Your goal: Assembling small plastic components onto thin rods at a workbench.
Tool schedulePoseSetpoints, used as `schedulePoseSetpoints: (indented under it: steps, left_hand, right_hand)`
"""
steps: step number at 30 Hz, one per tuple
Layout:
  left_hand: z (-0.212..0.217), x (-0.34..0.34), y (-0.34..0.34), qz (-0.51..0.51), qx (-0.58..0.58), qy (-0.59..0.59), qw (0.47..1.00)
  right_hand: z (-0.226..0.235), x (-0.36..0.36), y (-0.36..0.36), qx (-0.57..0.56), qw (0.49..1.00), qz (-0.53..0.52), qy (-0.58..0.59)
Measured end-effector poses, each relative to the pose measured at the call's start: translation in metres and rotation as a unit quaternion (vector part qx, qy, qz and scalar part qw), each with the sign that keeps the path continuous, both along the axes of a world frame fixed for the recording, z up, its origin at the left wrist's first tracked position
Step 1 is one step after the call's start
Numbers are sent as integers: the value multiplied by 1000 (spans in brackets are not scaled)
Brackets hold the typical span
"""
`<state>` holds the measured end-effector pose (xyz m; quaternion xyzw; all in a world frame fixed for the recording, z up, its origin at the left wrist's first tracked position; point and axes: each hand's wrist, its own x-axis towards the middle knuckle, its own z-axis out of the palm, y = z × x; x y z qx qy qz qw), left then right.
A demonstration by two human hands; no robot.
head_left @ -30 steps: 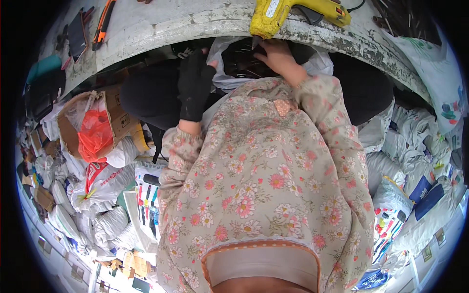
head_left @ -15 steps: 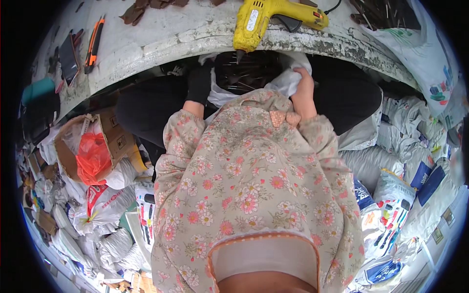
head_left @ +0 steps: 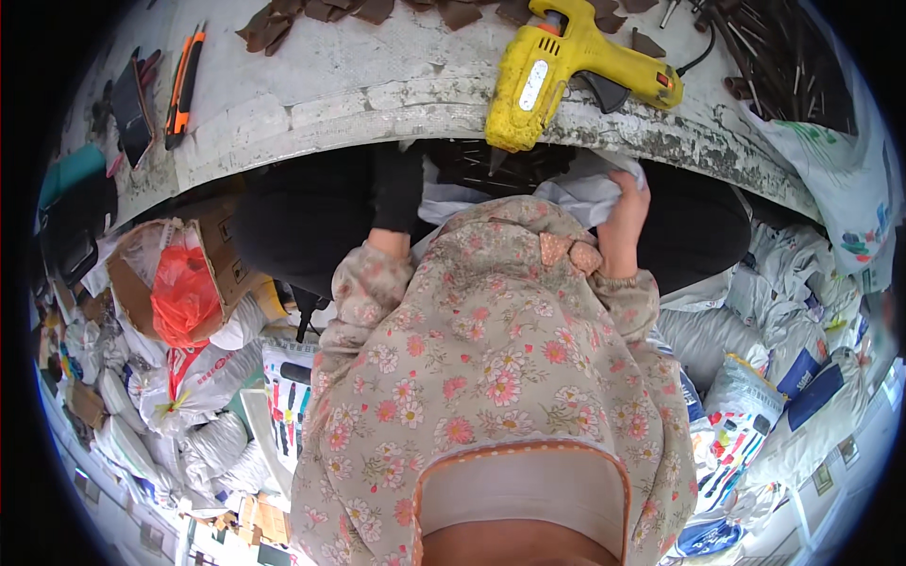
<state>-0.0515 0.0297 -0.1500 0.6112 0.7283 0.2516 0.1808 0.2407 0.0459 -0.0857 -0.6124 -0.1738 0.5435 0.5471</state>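
While the white plastic bag sat in the person's lap, tucked just under the near edge of the workbench, both hands were down at its mouth. The right hand was bare and had its fingers curled shut on a fold of the bag's right rim; the left hand, in a black glove, reached into the shadow at the bag's left side, and I could not tell whether its fingers were spread or pinched. Inside the open mouth lay a heap of thin dark sticks, only partly visible. Directly above it, a yellow glue gun stood on the bench edge with its nozzle hanging over the lip, near the bag. To my eye, the sensible way to go on was to keep the right-hand fold held high and taut so the mouth stayed wide, let the gloved hand work low, and keep both clear of that nozzle. Farther out, brown leather scraps lay at the far side of the bench, an orange utility knife to the far left, and more dark sticks to the far right. A cardboard box with a red bag stood on the floor at the left.
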Motion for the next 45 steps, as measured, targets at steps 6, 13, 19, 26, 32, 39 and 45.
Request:
schedulePoseSetpoints:
  steps: [6, 13, 19, 26, 32, 39, 45]
  left_hand:
    - [12, -7, -15, 108, -63, -216, 968]
    - [77, -38, -18, -88, -4, 73, 993]
    - [187, -44, 1, -29, -37, -88, 995]
    - [159, -2, 132, -54, 188, 57, 979]
    - [160, 0, 137, -58, 139, -93, 984]
    - [177, 13, 59, 35, -30, -360, 932]
    - [173, 21, 9, 134, 14, -260, 956]
  right_hand:
    - [14, 14, 1, -3, 999, 30, -38]
    - [5, 50, -1, -12, 889, 184, -419]
    - [54, 63, 8, -62, 823, 297, -481]
    - [161, 55, 35, -26, 847, 379, -372]
    - [148, 74, 124, 97, 742, 266, -607]
    - [109, 110, 191, 70, 535, 221, -812]
    - [129, 88, 165, 170, 827, 218, -489]
